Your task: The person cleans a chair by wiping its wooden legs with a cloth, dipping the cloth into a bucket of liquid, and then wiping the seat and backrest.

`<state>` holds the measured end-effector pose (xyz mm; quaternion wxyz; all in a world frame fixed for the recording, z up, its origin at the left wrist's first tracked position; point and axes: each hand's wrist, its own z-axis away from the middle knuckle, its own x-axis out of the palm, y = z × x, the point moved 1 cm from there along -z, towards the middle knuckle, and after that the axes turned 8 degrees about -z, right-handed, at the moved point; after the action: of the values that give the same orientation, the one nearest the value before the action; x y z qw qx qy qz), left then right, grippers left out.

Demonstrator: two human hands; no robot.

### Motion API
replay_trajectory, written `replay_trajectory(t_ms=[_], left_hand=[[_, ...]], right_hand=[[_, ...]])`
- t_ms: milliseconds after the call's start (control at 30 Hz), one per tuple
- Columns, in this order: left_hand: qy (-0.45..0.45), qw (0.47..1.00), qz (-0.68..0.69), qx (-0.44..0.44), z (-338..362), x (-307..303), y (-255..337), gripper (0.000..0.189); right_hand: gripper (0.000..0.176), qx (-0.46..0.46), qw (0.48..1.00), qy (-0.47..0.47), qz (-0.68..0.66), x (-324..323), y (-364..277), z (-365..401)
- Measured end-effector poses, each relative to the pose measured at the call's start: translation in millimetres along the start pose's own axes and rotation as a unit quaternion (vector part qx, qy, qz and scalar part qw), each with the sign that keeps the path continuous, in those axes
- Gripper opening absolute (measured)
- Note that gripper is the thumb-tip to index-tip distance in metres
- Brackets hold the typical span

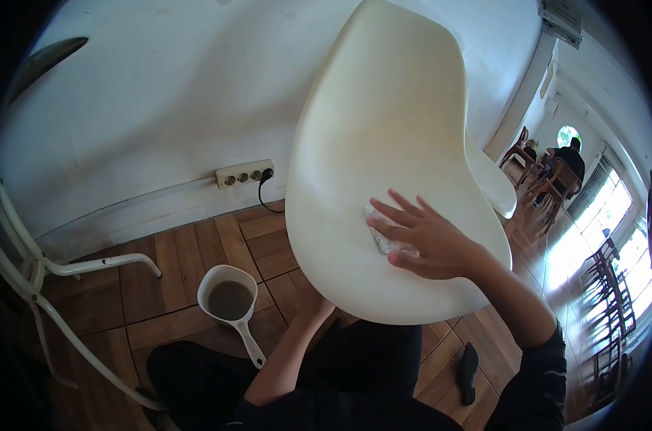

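A cream moulded chair shell [390, 108] stands tilted in front of me, its seat facing up towards me. My right hand [430, 241] lies over a crumpled white cloth [378, 228] on the seat. Its fingers are spread, and the palm and thumb keep the cloth against the surface. Below the seat's front left edge is my left hand [316, 305]; its fingers are hidden beneath the shell, so their grip does not show. Near my left forearm, a white long-handled dipper [247, 330] stands on the floor with murky liquid in it.
White metal chair legs [89, 266] stand at the left. A power strip [244, 174] with a black plug hangs low on the wall. A dark shoe-like object [467, 373] lies on the wooden floor. Far right, a person [571, 159] sits among wooden chairs.
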<state>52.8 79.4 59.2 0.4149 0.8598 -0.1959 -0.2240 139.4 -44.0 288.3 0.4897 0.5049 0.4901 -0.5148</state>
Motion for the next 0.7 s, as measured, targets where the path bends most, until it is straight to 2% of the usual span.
replay_trajectory(t_ms=[67, 133, 167, 200, 267, 333, 367, 433, 500, 567, 700], left_hand=[[-0.009, 1.000, 0.016, -0.005, 3, -7, 6, 0.030], [-0.052, 0.997, -0.057, 0.011, 6, 0, -9, 0.032], [-0.052, 0.997, -0.055, 0.013, 9, 4, -13, 0.032], [-0.031, 0.998, -0.060, 0.020, 8, 7, -18, 0.033], [-0.009, 0.998, -0.060, 0.025, 6, 15, -26, 0.033], [-0.002, 0.999, 0.002, 0.047, 5, 21, -34, 0.034], [-0.005, 0.999, 0.003, 0.047, 8, 19, -32, 0.034], [-0.029, 0.996, -0.085, 0.002, 12, 14, -28, 0.033], [-0.003, 0.997, -0.064, 0.036, 11, 6, -16, 0.032], [0.023, 0.997, -0.042, 0.067, 11, 6, -15, 0.031], [-0.023, 0.995, -0.090, 0.039, 18, 3, -12, 0.028]], right_hand=[[0.062, 0.032, 0.999, -0.018, 0.033, -6, 11, 0], [0.061, 0.112, 0.986, -0.039, 0.119, -10, 29, -5], [0.063, 0.155, 0.980, -0.060, 0.110, -14, 31, -6], [0.063, 0.154, 0.980, -0.057, 0.114, -13, 30, -7], [0.064, 0.083, 0.994, -0.024, 0.063, -5, 20, -7], [0.067, 0.019, 0.997, -0.021, -0.069, -1, -2, 2], [0.070, -0.001, 0.995, -0.040, -0.091, 0, -11, 8], [0.069, 0.006, 0.994, -0.038, -0.104, -3, -32, 32], [0.069, 0.015, 0.992, -0.038, -0.118, -4, -37, 54], [0.067, 0.104, 0.987, -0.072, -0.099, -9, -22, 81], [0.067, 0.318, 0.946, -0.061, 0.003, -12, 56, 104]])
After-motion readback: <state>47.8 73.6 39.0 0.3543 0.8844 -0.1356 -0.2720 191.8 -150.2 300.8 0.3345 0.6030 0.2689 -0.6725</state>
